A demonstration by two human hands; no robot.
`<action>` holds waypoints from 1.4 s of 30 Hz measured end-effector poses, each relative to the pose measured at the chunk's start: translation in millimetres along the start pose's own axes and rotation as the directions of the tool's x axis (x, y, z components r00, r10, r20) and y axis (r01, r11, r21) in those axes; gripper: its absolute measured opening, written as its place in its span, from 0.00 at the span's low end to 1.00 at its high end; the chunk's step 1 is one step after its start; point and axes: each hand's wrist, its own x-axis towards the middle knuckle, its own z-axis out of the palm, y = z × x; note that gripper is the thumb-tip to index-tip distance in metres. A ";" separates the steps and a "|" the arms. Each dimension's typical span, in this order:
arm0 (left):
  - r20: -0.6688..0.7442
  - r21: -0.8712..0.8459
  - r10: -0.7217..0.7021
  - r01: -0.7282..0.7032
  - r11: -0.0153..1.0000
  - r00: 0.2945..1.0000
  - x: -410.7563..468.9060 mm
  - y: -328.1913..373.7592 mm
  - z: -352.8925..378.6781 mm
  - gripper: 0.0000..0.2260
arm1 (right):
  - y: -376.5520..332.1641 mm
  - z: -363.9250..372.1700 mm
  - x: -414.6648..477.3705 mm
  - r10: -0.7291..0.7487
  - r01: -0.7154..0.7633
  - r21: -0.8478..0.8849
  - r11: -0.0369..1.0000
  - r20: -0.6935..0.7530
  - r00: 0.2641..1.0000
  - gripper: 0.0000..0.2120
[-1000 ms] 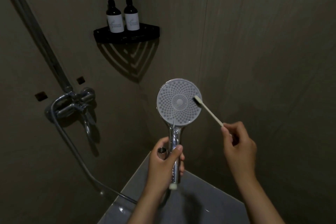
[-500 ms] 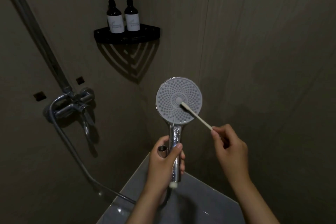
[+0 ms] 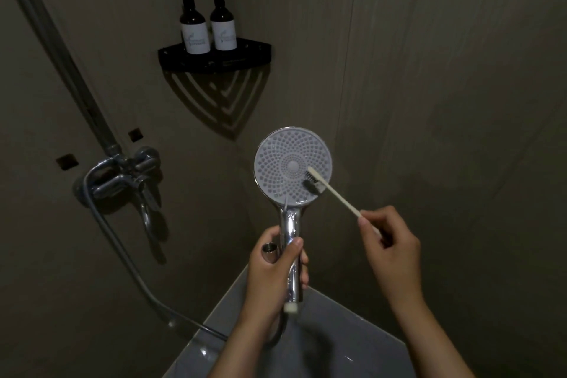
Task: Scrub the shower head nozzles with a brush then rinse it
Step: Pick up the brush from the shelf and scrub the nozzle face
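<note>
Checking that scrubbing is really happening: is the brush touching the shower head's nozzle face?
Touching. The head view shows the brush bristles splayed against the lower right of the shower head face, with no gap; the right hand pinches the handle.

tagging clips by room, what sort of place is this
Most likely a bathroom shower stall: a mixer tap on the wall, a corner shelf holding two pump bottles, and a handheld shower head.
</note>
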 end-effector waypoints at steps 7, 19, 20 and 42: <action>0.002 0.001 0.008 -0.008 1.000 1.000 2.0 0.8 -3.6 0.06 | 10.4 10.5 -1.9 -0.010 0.007 -0.131 0.991 -0.025 1.000 0.05; 0.004 0.017 0.020 -0.020 1.000 1.000 4.2 0.4 -8.2 0.06 | 16.4 0.8 -0.4 0.024 -0.042 -0.155 0.987 -0.115 0.993 0.05; 0.005 0.018 0.020 -0.020 1.000 1.000 4.5 0.5 -8.0 0.07 | 15.3 0.5 -0.5 0.027 -0.042 -0.130 0.991 -0.112 0.993 0.06; 0.058 -0.023 0.146 -0.145 0.989 0.988 37.5 47.0 17.5 0.12 | -28.3 -1.2 23.6 -0.121 0.117 -0.043 0.992 -0.096 0.988 0.07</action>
